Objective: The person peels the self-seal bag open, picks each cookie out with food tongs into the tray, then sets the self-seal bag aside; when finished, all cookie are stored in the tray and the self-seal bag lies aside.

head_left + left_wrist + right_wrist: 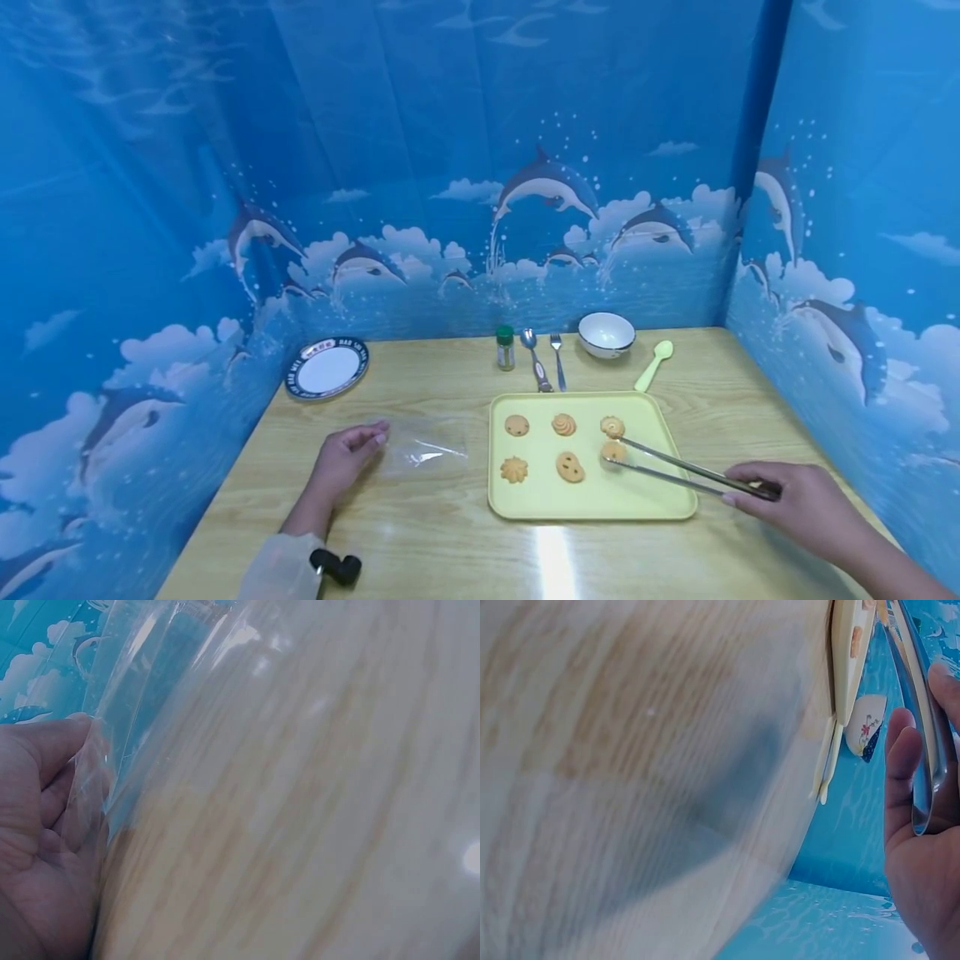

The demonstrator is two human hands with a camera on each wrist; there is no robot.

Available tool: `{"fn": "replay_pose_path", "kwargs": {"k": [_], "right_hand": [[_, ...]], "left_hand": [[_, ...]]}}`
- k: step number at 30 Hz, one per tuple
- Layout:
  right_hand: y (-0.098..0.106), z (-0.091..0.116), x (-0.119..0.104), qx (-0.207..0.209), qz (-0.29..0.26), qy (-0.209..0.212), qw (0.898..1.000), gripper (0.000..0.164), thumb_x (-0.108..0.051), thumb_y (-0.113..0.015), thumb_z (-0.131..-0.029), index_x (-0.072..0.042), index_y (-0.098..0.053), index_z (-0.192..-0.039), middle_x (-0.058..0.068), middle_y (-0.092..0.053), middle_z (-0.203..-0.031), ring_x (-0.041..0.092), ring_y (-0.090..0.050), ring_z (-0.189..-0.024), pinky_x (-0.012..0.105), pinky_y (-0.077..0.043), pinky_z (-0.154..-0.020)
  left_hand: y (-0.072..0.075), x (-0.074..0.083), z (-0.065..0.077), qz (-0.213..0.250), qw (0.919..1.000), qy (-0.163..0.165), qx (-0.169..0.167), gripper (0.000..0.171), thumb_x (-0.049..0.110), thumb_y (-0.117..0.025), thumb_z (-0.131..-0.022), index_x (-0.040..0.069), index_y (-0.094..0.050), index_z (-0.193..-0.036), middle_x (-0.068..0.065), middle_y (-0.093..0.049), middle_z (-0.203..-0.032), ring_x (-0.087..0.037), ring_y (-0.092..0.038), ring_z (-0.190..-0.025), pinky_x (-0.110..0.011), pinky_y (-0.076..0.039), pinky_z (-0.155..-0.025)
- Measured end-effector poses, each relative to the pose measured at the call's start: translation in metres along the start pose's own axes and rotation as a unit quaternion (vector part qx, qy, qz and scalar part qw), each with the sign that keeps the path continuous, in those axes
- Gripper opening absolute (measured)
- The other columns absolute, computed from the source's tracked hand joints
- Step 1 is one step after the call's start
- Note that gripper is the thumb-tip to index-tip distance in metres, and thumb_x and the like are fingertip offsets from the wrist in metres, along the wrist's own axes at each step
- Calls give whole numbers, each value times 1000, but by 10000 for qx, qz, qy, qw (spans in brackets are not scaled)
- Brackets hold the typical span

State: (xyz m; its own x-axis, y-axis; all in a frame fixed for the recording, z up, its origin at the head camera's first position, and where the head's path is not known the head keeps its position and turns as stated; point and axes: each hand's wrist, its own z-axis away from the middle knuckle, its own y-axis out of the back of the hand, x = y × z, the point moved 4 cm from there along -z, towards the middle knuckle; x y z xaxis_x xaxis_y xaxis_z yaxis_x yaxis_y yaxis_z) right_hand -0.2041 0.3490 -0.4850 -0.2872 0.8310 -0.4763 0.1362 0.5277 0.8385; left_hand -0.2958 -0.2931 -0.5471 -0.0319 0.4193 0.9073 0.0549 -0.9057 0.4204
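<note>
My left hand (347,462) pinches the edge of a clear plastic bag (427,446) between thumb and fingers; in the left wrist view the bag (165,712) spreads out from the fingertips. My right hand (798,504) grips metal tongs (675,462), whose closed end lies in the palm in the right wrist view. Over the right part of a pale yellow tray (592,504), the tong tips stand on either side of a round cookie (613,452). Just behind it lies a ring-shaped cookie (612,426). Several other cookies, among them a swirl one (563,424) and a flower-shaped one (513,469), sit on the tray.
Along the back of the table stand a green-capped jar (506,348), a spoon (537,360), a fork (558,363), a white bowl (606,335) and a light green spoon (654,367). A dark-rimmed plate (327,369) lies at the back left. Blue dolphin-print curtains (420,167) surround the table.
</note>
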Motion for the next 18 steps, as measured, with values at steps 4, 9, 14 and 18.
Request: {"fn": "replay_pose_path", "kwargs": {"k": [4,9,14,18], "right_hand": [[0,2,3,-132,8,-111,9999,21,-35,-87,-81,-29,-78,-100,-10,-78,-91,-11,-64,-74,20,-54,-58],[1,4,3,-231,-32,-228,9995,22,-37,-86,-82,-29,-78,-101,-9,-78,-93,-11,-64,-75,20,-55,-59],[1,4,3,-292,-78,-260,9992,23,-36,-85,-83,-28,-78,-102,-9,-78,-94,-11,-64,-76,20,-55,-59],[0,4,2,-167,-73,-187,9997,22,-34,-86,-81,-29,-78,-101,-11,-78,-92,-11,-64,-76,20,-54,-58]], "left_hand": [[0,-2,-1,-25,10000,23,-16,27,34,-71,-96,15,-73,-115,0,-66,-139,-26,-52,-141,-51,-35,-122],[0,-5,-3,-20,10000,78,-52,30,37,-71,-95,16,-73,-116,1,-66,-140,-26,-52,-141,-52,-34,-123],[0,-6,-4,0,9999,97,-60,31,39,-71,-95,16,-73,-116,1,-66,-140,-26,-52,-141,-52,-34,-123],[0,-4,-2,-27,10000,51,-40,30,38,-71,-95,16,-73,-115,1,-66,-139,-26,-53,-140,-51,-35,-122]]}}
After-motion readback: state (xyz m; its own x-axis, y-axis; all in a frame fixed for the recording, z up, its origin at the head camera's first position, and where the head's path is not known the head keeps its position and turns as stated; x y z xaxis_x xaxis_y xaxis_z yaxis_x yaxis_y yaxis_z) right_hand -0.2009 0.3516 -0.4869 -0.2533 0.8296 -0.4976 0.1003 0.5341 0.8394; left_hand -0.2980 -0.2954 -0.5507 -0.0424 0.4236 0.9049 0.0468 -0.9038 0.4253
